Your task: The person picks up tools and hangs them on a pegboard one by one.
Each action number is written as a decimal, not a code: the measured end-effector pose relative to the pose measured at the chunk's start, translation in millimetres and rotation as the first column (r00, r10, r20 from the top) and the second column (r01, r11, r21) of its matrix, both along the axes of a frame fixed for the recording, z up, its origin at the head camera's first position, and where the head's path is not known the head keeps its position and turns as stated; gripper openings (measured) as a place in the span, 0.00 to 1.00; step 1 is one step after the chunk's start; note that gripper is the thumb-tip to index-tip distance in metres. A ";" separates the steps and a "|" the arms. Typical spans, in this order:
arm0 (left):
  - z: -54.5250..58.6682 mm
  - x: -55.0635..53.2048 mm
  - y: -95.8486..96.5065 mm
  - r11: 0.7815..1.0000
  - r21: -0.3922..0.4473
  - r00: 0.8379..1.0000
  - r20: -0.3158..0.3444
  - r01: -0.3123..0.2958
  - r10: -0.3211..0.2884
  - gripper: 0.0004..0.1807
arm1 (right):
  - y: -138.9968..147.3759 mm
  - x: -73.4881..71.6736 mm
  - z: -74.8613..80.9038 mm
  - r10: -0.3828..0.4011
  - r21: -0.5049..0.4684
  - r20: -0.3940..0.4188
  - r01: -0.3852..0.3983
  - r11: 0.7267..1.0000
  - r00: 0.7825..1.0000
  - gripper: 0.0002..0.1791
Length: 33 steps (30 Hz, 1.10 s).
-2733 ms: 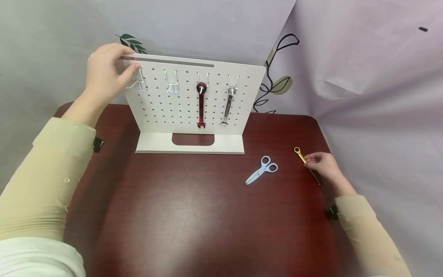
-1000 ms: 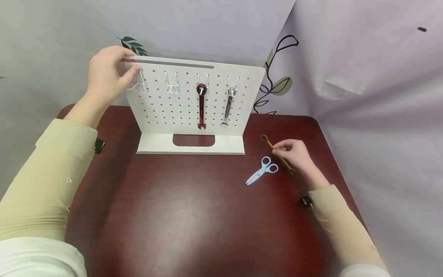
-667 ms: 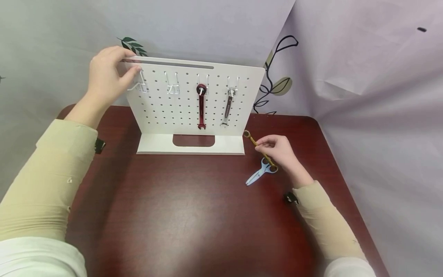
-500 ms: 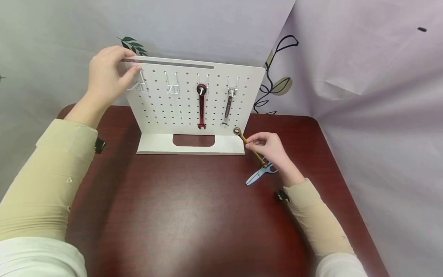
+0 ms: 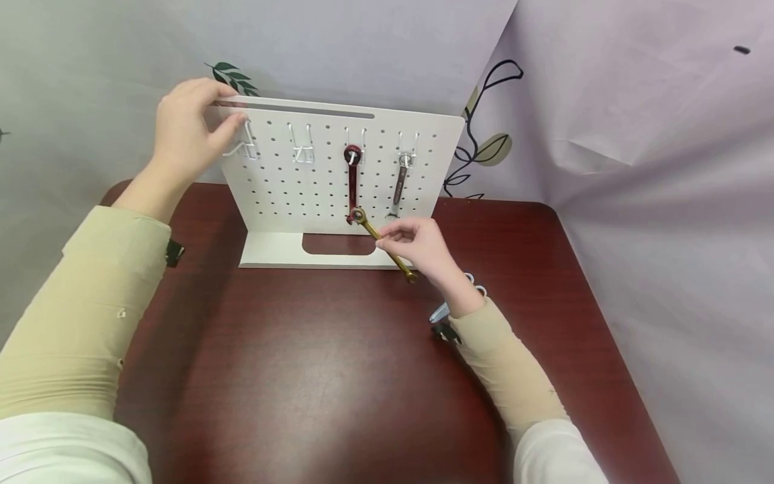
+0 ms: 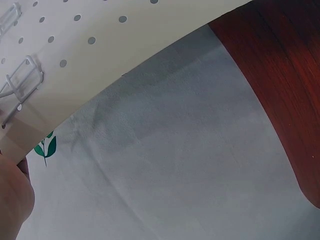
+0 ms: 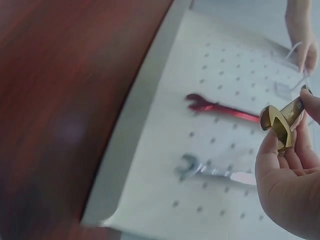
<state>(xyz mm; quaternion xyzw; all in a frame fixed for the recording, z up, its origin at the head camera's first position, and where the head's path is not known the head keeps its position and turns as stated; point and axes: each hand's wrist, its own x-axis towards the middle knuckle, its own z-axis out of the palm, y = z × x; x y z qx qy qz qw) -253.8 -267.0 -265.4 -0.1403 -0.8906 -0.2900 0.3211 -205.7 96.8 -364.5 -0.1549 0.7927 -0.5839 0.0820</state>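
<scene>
My left hand (image 5: 189, 128) grips the top left corner of a white pegboard (image 5: 284, 195), thumb on its front face. A gold combination wrench (image 5: 390, 252) is pinched between the thumb and fingers of my right hand (image 5: 423, 249), its ring end up and to the left. That ring end overlaps the lower end of a red wrench (image 5: 353, 185), which hangs from a hook. A silver wrench (image 5: 399, 185) hangs on the hook to its right. Two white wire hooks on the left, one of them the second hook (image 5: 302, 153), carry nothing. The right wrist view shows the gold wrench's open end (image 7: 280, 127) close up.
Light blue scissors (image 5: 439, 313) lie on the dark red table (image 5: 290, 349), partly hidden behind my right wrist. The pegboard's base (image 5: 272, 252) rests near the back edge. A pale cloth wall (image 5: 653, 202) stands behind and to the right.
My right hand has carried the gold wrench from the table's right side leftward, past the scissors, to the front of the pegboard. The left hand keeps its grip on the corner.
</scene>
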 end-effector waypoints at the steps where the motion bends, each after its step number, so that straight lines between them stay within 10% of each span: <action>1: -0.2 -0.2 0.0 1.000 0.001 1.000 0.000 0.000 0.000 0.15 | -4.7 0.2 2.2 0.005 -0.014 0.001 -0.005 1.000 1.000 0.10; 33: -0.3 -0.4 -0.5 1.000 0.005 1.000 0.012 -0.014 0.014 0.16 | -91.2 -24.2 42.0 0.005 -0.140 -0.018 -0.008 0.990 1.000 0.10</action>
